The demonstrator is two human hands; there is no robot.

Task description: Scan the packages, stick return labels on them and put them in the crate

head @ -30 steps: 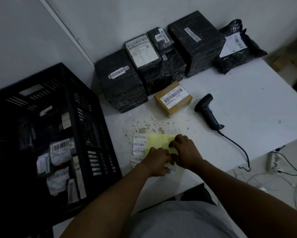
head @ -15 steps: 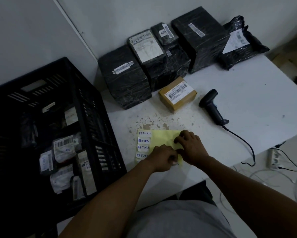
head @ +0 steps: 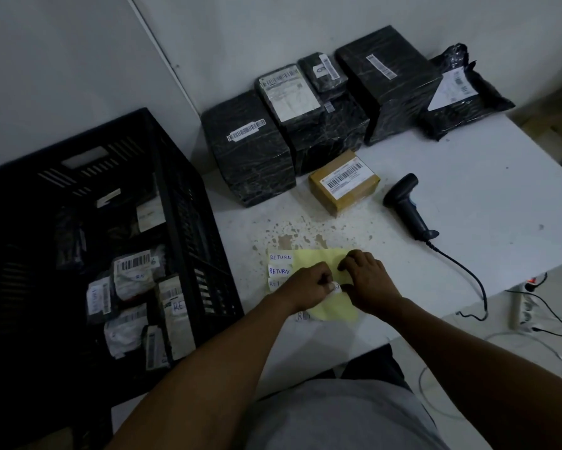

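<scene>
Left hand (head: 308,282) pinched shut, right hand (head: 369,280) pressing flat, fingers spread

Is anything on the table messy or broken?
Yes. The table has a chipped, brownish patch just above the yellow label sheet, with specks scattered around it, like worn-off paint. The packages look tidy.

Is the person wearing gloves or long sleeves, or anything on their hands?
No gloves. The left hand and right hand are both bare, and both forearms are bare all the way up to the bottom edge of the picture, so no sleeves show. No watch, ring or bracelet is visible. A grey shirt covers the body below.
</scene>
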